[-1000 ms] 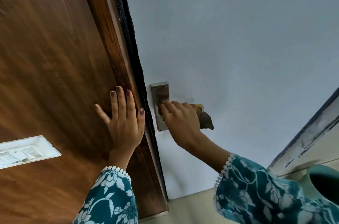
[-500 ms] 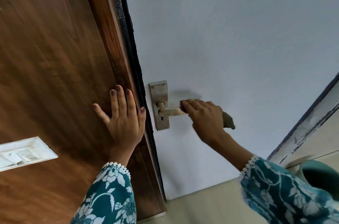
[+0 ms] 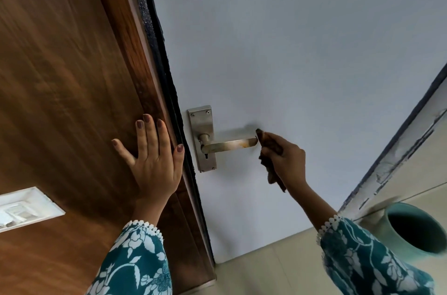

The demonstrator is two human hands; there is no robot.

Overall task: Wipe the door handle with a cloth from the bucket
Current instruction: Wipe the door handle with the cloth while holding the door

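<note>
A metal lever door handle point(image 3: 229, 144) with a rusty patch sticks out to the right from its steel backplate point(image 3: 202, 125) on the pale grey door point(image 3: 290, 53). My right hand point(image 3: 287, 159) is just past the lever's free end, closed around a dark brown cloth point(image 3: 271, 166) that hangs down from the fist; the cloth's top touches or nearly touches the lever's tip. My left hand point(image 3: 152, 157) lies flat, fingers spread, on the brown wooden frame point(image 3: 72, 77) left of the door's edge. A teal bucket point(image 3: 411, 229) stands on the floor at the lower right.
A white switch plate point(image 3: 24, 207) is set in the wooden panel at the lower left. A black seal strip point(image 3: 159, 53) runs along the door's edge. A chipped white frame point(image 3: 399, 157) slants up at the right, above a beige tiled floor point(image 3: 266, 270).
My right hand has slid the cloth rightward along the lever, from the backplate to beyond the free end, uncovering the whole handle. My left hand has stayed on the wood.
</note>
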